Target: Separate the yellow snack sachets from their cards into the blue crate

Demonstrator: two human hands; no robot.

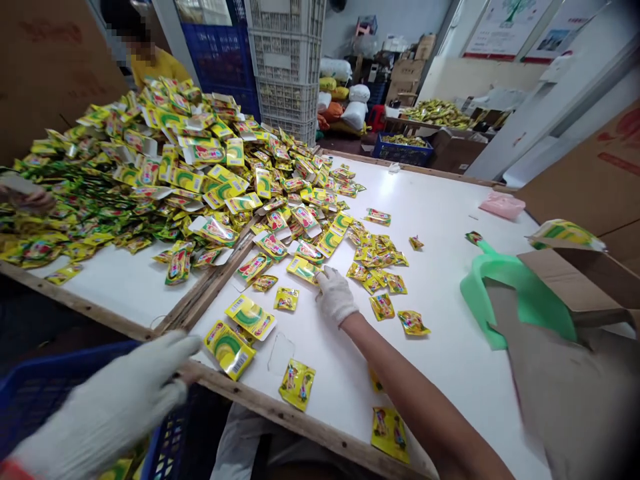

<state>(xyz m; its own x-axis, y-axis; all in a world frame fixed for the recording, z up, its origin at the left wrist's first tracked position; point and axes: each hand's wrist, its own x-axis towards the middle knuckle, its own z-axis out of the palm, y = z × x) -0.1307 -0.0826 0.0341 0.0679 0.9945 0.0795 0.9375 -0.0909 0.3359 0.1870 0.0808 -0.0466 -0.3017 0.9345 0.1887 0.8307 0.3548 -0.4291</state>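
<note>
My right hand (336,295), in a white glove with bare fingertips, reaches to a yellow packet (303,269) at mid-table, its fingertips on the packet's right end. My left hand (120,393), gloved and a little blurred, is above the blue basket (65,360) at the lower left, and what its curled fingers hold, if anything, is hidden. Two yellow-green boxes (229,349) lie by the front edge between the hands. Small yellow sachets (383,307) are scattered right of my right hand. A big heap of packets (200,153) covers the left and back.
Wooden strips (210,283) divide and edge the white table (430,267). On the right are a green dustpan (520,293), cardboard (560,393) and a pink bag (503,205). Behind the heap is a person in yellow (163,65); another hand (30,197) shows at far left.
</note>
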